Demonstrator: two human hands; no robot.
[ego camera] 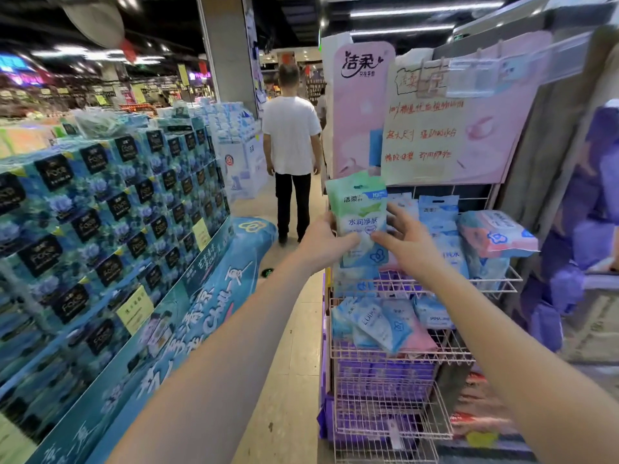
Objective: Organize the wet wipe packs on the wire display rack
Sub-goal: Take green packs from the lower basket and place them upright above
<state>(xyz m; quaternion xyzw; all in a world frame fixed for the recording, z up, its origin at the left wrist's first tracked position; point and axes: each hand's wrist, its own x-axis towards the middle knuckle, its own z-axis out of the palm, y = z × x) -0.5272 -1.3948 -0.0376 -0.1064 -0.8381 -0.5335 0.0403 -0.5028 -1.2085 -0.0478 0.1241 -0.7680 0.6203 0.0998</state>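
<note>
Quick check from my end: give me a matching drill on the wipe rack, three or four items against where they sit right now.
Items:
1. green wipe pack
2. pink-and-white pack
3. tilted blue packs
4. purple packs

Places:
A. third basket down
B. top basket, right end
C. between both hands
D. second basket

Pairs: 1-C, 2-B, 3-D, 4-A

Supermarket aisle

Stacked tissue boxes (110, 209) are filling a promotional display, a wire display rack (402, 356) is holding packaged goods, and a shopper (290, 142) is walking between shelves.
</note>
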